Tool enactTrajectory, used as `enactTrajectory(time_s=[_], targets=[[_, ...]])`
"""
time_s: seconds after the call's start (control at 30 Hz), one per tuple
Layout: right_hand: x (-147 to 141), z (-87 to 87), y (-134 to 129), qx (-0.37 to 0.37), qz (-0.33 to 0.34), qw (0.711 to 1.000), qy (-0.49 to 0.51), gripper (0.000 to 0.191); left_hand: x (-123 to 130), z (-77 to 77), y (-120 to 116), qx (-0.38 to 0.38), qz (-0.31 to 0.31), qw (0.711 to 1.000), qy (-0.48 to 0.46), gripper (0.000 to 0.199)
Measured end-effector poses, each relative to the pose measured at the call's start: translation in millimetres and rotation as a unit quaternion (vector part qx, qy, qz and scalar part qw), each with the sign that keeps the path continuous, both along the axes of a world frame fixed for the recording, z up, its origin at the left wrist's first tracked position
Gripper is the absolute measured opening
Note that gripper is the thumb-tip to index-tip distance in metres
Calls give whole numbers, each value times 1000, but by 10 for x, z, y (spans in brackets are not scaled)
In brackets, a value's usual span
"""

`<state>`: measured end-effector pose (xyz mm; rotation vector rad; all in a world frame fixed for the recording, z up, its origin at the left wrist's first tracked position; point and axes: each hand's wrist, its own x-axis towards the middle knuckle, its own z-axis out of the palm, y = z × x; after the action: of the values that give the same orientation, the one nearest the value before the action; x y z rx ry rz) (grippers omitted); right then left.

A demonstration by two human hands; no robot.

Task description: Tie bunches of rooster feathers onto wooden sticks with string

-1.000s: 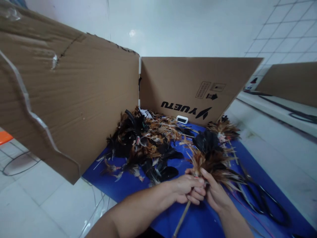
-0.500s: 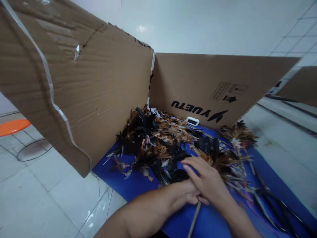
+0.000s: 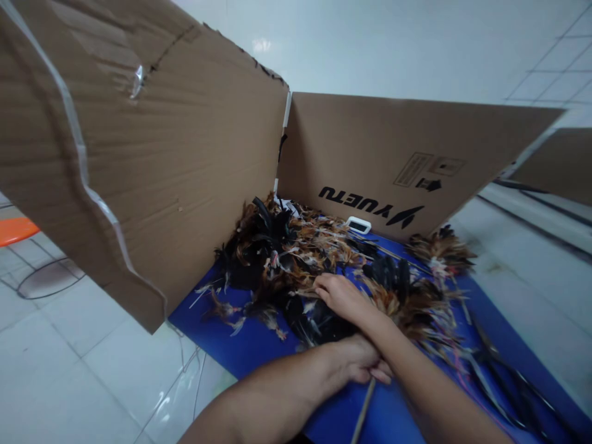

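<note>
My left hand (image 3: 367, 361) is closed round the end of a thin stick (image 3: 363, 410) low in the view, above the blue table surface (image 3: 254, 351). Crossing over my left wrist, my right hand (image 3: 340, 296) reaches to the pile of brown and black feathers (image 3: 309, 246). Its fingers are bent together at the pile's near edge; whether they pinch a feather is too small to tell. Dark feathers (image 3: 324, 324) lie just in front of my left wrist. Right of my right hand is a bunch of brown and black feathers (image 3: 407, 296).
Tall cardboard panels (image 3: 208, 154) stand at the left and the back (image 3: 370, 142). A small white device (image 3: 359, 225) sits by the back panel. Scissors (image 3: 494, 357) lie at the right, near another feather bunch (image 3: 441, 253). An orange stool (image 3: 18, 230) is at far left.
My right hand has moved forward and left, from above my left hand to the feather pile. My left hand stays on the stick. The view has shifted slightly.
</note>
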<state>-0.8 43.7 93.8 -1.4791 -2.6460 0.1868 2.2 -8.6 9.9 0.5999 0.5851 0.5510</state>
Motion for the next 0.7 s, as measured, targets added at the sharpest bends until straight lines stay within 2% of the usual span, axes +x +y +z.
enactTrajectory(time_s=[0.17, 0.27, 0.37, 0.43, 0.53, 0.7], targets=[[383, 317, -229, 32, -10, 988, 148, 15, -117, 187, 5, -12, -79, 997, -18, 17], [673, 493, -500, 58, -18, 978, 202, 16, -168, 255, 2, -12, -88, 996, -25, 19], [997, 550, -835, 101, -31, 972, 208, 15, -178, 262, 2, -4, -82, 995, -48, 21], [1216, 491, -1050, 138, -37, 973, 181, 14, -173, 245, 5, 1, -81, 995, -50, 22], [1497, 285, -1304, 178, -53, 975, 119, 15, -164, 220, 12, 7, -74, 996, -44, 28], [1697, -84, -1508, 120, -70, 989, 44, 17, -160, 227, 9, 12, -75, 997, -33, 32]])
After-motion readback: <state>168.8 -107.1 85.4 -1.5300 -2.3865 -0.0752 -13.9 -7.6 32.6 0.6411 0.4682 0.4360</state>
